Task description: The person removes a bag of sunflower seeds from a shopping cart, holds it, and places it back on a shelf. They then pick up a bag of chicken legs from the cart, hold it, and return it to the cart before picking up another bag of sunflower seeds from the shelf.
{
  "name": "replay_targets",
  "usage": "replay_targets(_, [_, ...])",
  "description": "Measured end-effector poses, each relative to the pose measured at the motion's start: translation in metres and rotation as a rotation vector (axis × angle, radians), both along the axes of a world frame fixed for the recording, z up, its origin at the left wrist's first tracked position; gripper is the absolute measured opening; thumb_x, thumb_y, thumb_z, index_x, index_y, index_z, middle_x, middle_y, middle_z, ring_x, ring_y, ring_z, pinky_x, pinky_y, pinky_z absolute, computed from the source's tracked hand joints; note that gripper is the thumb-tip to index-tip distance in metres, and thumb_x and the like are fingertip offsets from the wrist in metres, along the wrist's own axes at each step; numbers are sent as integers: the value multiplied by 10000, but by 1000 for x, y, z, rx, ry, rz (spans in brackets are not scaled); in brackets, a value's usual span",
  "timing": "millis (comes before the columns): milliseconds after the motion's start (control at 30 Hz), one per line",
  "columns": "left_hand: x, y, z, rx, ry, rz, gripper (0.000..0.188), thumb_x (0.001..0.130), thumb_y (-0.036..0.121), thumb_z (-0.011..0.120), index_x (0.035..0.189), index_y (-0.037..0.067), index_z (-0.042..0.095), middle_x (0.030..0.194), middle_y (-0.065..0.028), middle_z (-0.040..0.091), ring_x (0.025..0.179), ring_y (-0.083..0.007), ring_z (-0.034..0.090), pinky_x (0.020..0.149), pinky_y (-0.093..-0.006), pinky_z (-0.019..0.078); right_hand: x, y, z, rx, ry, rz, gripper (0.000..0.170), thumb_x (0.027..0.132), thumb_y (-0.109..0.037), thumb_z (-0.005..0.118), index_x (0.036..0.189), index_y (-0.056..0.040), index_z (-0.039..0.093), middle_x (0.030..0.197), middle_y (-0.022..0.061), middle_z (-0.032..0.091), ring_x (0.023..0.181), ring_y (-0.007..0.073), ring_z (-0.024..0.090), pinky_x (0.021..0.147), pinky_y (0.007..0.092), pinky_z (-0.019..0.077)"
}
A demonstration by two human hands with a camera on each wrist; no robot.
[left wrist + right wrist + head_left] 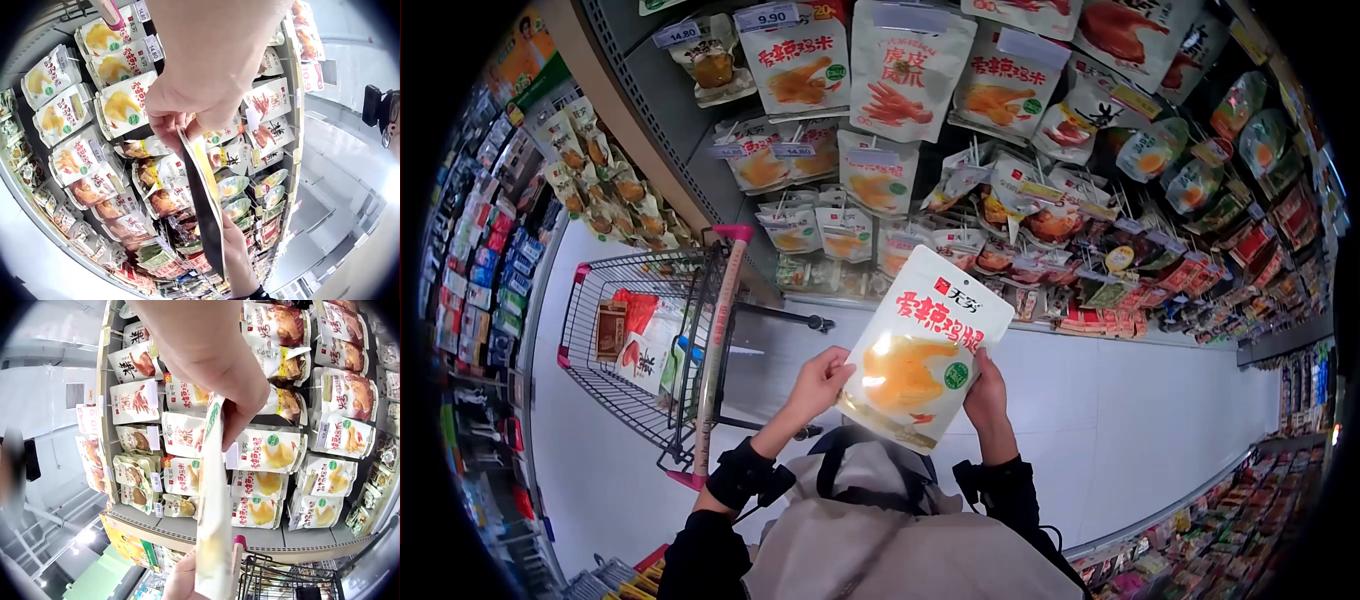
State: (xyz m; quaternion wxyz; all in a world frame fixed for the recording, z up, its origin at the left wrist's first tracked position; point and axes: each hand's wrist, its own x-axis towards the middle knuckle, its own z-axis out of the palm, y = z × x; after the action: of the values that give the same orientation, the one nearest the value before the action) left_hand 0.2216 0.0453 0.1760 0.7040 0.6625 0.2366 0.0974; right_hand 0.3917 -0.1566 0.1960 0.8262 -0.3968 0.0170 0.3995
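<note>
Both hands hold a white pouch of chicken-leg snack (pixel 915 350) up in front of the body, tilted, its printed front toward the head camera. It carries red lettering, a picture of golden chicken, a green round mark and a hang hole at the top. The left hand (pixel 820 384) pinches the pouch's lower left edge, thumb over the front. On the opposite edge the right hand (pixel 987 400) grips it. Seen from the left wrist, the pouch (pixel 205 206) is nearly edge-on with a dark back. In the right wrist view its side (pixel 214 512) also stands edge-on.
A shopping cart (pixel 705 370) with several packages in it stands at the left. Ahead, a shelf wall holds hanging snack pouches (pixel 900 75) with price tags. More stocked shelves (pixel 1200 540) line the right rear and the far left (pixel 485 270). Pale floor (pixel 1080 420) lies between.
</note>
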Motion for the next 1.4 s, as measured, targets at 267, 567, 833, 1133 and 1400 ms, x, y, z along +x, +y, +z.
replay_targets(267, [36, 5, -21, 65, 70, 190, 93, 848, 74, 525, 905, 1, 523, 694, 25, 545, 630, -17, 468, 554, -174, 385, 83, 40, -20, -163, -128, 99, 292, 881, -187, 486, 1112, -8, 478, 1024, 74, 580, 917, 146, 569, 771, 268, 469])
replay_targets(567, [102, -9, -61, -8, 131, 350, 79, 850, 87, 521, 856, 10, 507, 651, 39, 466, 600, -21, 408, 537, -187, 356, 185, 71, -41, -335, -258, 283, 289, 863, -238, 528, 1039, -10, 558, 905, 37, 613, 758, 92, 584, 631, 231, 483])
replay_targets(833, [108, -10, -117, -41, 222, 577, 110, 841, 109, 538, 801, 18, 492, 602, 54, 387, 555, -32, 340, 499, -195, 302, 202, 122, -96, -481, -343, 464, 263, 852, -254, 553, 969, -24, 599, 837, 13, 614, 671, 55, 551, 569, 197, 448])
replay_targets(1133, [115, 27, -185, -168, 121, 729, 101, 867, 103, 506, 817, 15, 505, 640, 72, 394, 594, -14, 332, 528, -167, 281, 195, 188, -151, -463, -395, 429, 240, 838, -198, 580, 990, -14, 600, 849, -2, 615, 736, 46, 521, 667, 188, 407])
replay_targets(1400, [152, 98, -216, -118, 50, 780, 107, 861, 116, 521, 866, 13, 548, 664, 58, 469, 603, -10, 380, 536, -163, 316, 208, 235, -162, -366, -539, 253, 237, 855, -151, 542, 1045, -13, 566, 930, 24, 608, 802, 81, 558, 700, 223, 453])
